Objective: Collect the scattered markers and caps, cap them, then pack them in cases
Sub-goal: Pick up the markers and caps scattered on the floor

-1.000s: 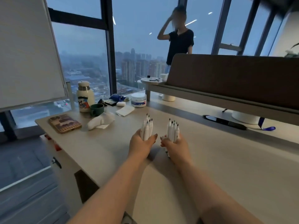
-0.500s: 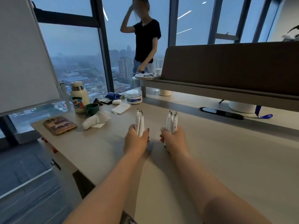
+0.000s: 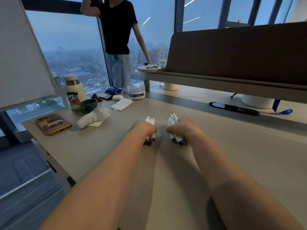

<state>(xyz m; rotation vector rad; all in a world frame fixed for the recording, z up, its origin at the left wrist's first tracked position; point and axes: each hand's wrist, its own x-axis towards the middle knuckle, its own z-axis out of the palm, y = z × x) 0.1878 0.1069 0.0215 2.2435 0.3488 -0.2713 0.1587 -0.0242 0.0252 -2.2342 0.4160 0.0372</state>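
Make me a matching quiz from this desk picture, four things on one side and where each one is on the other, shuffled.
Things:
1. phone
2. green mug
3. tub
4. blue strap

Places:
A. right, under the shelf
B. beside the bottle
C. desk's left corner
D. far side, by the shelf leg

Pairs: 1-C, 2-B, 3-D, 4-A

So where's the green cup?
The green cup sits on the left of the desk, right beside the cream bottle and behind the crumpled white cloth.
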